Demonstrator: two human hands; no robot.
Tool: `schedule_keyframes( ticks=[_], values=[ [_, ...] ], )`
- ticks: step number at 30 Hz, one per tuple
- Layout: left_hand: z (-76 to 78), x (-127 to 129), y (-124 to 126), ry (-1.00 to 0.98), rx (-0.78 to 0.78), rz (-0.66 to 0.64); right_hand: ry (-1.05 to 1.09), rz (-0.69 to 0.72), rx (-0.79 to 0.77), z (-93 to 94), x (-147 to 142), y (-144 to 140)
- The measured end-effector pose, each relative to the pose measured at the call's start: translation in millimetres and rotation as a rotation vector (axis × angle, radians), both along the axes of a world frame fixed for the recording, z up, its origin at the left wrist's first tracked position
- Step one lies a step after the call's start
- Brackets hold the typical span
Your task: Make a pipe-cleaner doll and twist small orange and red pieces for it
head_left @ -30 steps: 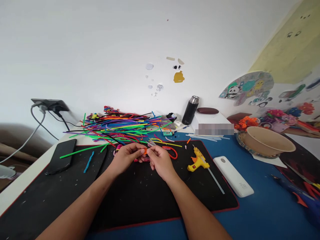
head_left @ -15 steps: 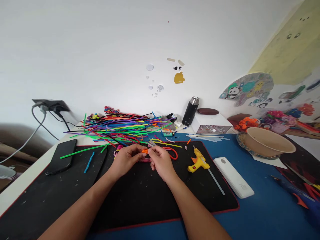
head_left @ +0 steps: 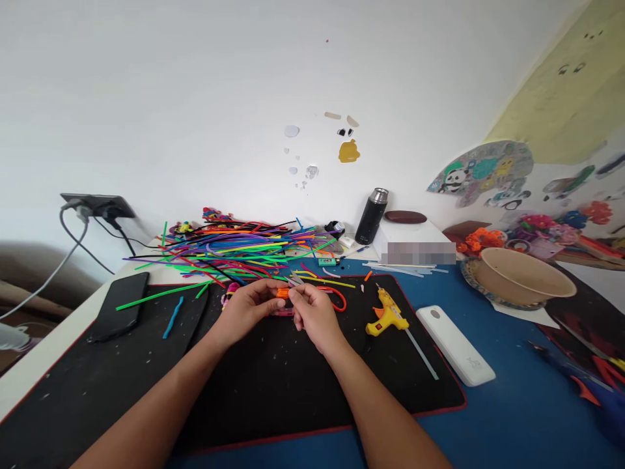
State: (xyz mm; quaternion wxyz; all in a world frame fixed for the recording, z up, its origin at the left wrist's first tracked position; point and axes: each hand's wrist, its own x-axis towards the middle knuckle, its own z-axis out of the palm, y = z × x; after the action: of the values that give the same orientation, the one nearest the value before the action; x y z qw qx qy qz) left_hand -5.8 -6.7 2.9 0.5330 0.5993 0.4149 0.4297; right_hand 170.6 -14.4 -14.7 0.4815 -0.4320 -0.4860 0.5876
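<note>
Between the fingertips of both hands is a small bent orange pipe cleaner (head_left: 282, 293), partly covered by the fingers. My left hand (head_left: 245, 309) is closed, pinching its left side with thumb and forefinger. My right hand (head_left: 314, 314) pinches the right side, its other fingers curled under. Just behind the hands lie scissors with a red handle (head_left: 340, 298), their blades partly hidden. A pink piece (head_left: 283, 312) shows below the fingers, its kind unclear. Beside my left hand sits a small pink and yellow figure (head_left: 229, 293), partly covered.
A heap of coloured pipe cleaners (head_left: 234, 244) lies along the wall. To the right are a yellow glue gun (head_left: 389, 315), a white power bank (head_left: 456, 345) and a beige bowl (head_left: 527, 277). A black phone (head_left: 120, 306) and a blue twisted piece (head_left: 173, 317) lie left.
The orange pipe cleaner shows a little more between the fingertips and seems turned slightly. Both hands stay in nearly the same place; the view has shifted very slightly.
</note>
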Motion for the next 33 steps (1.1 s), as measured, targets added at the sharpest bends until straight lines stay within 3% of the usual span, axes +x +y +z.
schedule_keyframes(
  ticks=[11,24,33],
  values=[
    [2.2,-1.6,0.8,0.006,-0.009,0.041,-0.024,-0.007,0.019,2.5,-0.4,-2.2],
    [8.7,0.0,-0.4,-0.081,-0.037,0.102,0.093,-0.005,-0.025,5.6,-0.4,-1.2],
    [-3.5,-3.1,1.8,-0.016,0.000,0.025,0.099,0.004,-0.027,4.5,-0.9,-1.3]
  ],
)
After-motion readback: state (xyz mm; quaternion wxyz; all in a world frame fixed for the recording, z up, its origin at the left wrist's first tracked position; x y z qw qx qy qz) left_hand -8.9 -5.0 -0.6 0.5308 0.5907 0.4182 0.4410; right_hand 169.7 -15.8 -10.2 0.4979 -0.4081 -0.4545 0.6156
